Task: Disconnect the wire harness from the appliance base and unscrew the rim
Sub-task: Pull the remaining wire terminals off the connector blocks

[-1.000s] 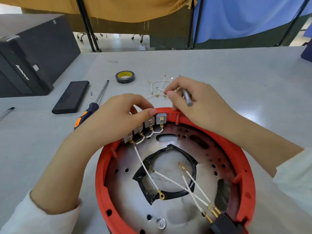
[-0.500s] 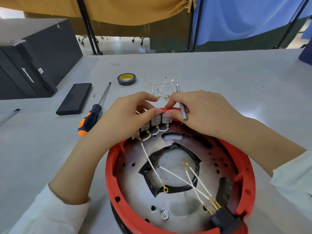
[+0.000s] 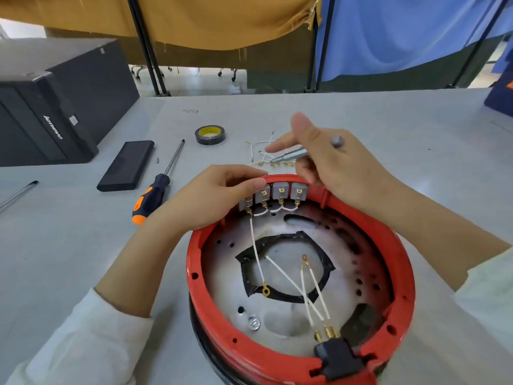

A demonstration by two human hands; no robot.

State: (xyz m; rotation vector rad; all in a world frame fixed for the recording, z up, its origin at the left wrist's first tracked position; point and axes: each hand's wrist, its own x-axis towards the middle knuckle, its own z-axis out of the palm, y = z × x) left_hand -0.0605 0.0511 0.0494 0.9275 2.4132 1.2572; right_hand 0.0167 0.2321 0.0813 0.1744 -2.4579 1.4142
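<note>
The left hand (image 3: 213, 198) curls over the far-left edge of the red rim (image 3: 399, 262), fingertips pinching the leftmost of four grey connector blocks (image 3: 273, 194); white wires (image 3: 294, 284) trail from these across the metal appliance base (image 3: 277, 323) lying on the grey table (image 3: 388, 129). Just right of those fingers, the right hand (image 3: 333, 165) hovers above the rim, grasping a slim grey screwdriver (image 3: 302, 153), index finger extended

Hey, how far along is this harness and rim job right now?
Done: some loose wires already lie on the table. In hand: the left hand holds the switch blocks on the red rim; the right hand holds a small metal tool above them. Left: the blocks' jumper wires, the rim's screws.
</note>
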